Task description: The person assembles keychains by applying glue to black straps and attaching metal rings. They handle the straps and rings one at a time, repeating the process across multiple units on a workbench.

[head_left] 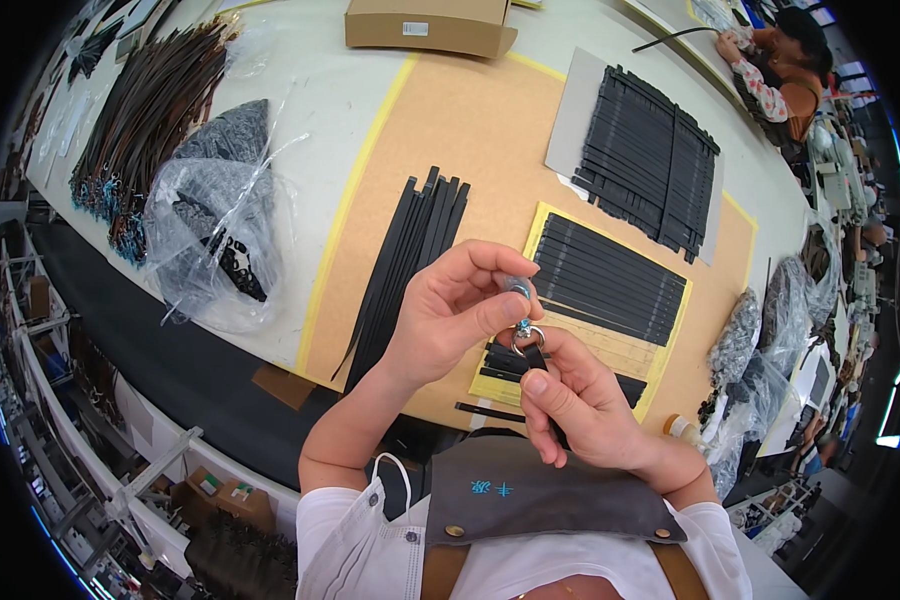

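Observation:
Above the near side of the table, my left hand (pixel 450 312) pinches a small metal snap hook (pixel 523 322), its upper end hidden by the thumb and fingers. The hook hangs on a silver ring (pixel 527 341) at the end of a black strap (pixel 535 360). My right hand (pixel 582 398) grips that strap between thumb and fingers, just below the ring. Beneath the hands, a yellow-edged board (pixel 610 345) carries several black straps in a row. Left of it, a loose bundle of black straps (pixel 410 250) lies on the brown work surface (pixel 360 215).
Farther back, more black straps (pixel 640 160) lie on a grey board. Brown straps with hooks (pixel 155 110) and a clear plastic bag (pixel 215 240) lie at the left. A cardboard box (pixel 425 25) stands at the back. Plastic bags (pixel 760 340) crowd the right edge. Another person (pixel 785 75) works at the far right.

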The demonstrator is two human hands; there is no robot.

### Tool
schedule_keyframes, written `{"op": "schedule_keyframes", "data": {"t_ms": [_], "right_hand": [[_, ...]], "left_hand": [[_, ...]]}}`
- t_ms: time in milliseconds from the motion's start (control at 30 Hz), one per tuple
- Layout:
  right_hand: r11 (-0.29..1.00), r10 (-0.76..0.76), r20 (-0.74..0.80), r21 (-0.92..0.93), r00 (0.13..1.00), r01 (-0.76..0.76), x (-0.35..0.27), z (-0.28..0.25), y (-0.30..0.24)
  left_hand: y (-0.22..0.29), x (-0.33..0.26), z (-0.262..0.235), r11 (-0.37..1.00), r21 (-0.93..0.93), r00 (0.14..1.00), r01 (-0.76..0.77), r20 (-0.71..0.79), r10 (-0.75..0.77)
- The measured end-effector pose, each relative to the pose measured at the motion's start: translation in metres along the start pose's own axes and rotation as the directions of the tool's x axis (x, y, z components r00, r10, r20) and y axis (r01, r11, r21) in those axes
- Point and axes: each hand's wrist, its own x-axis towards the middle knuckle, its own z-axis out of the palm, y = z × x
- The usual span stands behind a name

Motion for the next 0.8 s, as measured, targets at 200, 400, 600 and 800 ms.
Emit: {"op": "schedule_keyframes", "data": {"t_ms": [200, 400, 600, 800], "right_hand": [[1.000, 0.003, -0.037, 0.014, 0.999, -0.002, 0.000, 0.002, -0.002], [0.985, 0.041, 0.055, 0.166, 0.998, -0.050, 0.005, -0.004, -0.001], [0.978, 0.070, 0.063, 0.194, 0.996, -0.082, 0.005, -0.003, -0.006], [0.990, 0.107, 0.061, 0.089, 0.992, -0.112, -0.007, 0.007, -0.009]], "left_hand": [[-0.003, -0.005, -0.001, 1.000, 0.010, 1.000, 0.004, 0.009, -0.004], [-0.004, -0.007, -0.002, 0.999, 0.029, 1.000, -0.018, -0.016, 0.018], [-0.009, -0.008, -0.002, 0.997, 0.025, 0.995, -0.074, -0.066, 0.076], [0.001, -0.009, -0.007, 0.987, 0.025, 0.970, -0.159, -0.181, 0.161]]}}
